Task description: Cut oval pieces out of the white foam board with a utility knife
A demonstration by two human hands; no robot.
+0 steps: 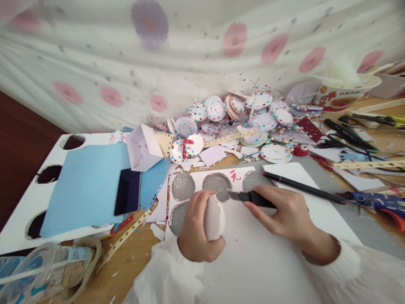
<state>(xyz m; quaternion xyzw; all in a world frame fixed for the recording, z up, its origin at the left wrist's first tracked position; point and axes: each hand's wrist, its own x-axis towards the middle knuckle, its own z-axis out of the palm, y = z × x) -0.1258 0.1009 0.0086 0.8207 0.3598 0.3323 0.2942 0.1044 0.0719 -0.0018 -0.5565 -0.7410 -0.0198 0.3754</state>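
Steadying a white disc [212,218] over the holed sheet [243,257]: left hand [200,228], fingers wrapped round it, presumably leaving the ragged edge exposed to the blade [234,195]. Right hand [286,211]: fingers closed on the black knife [261,199], blade aimed toward the disc, contact uncertain. Grey mat [363,219] beneath, probably shielding the desk [133,242]. Writing: red handwritten character [236,175] on the sheet, perhaps 无; bowl [344,98] carries Chinese print, too blurred to read fully.

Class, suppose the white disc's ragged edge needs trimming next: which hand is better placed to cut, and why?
Most likely the right hand: it grips the black-handled craft knife, whose blade points toward the left, near the white disc. The left hand is occupied holding that disc.
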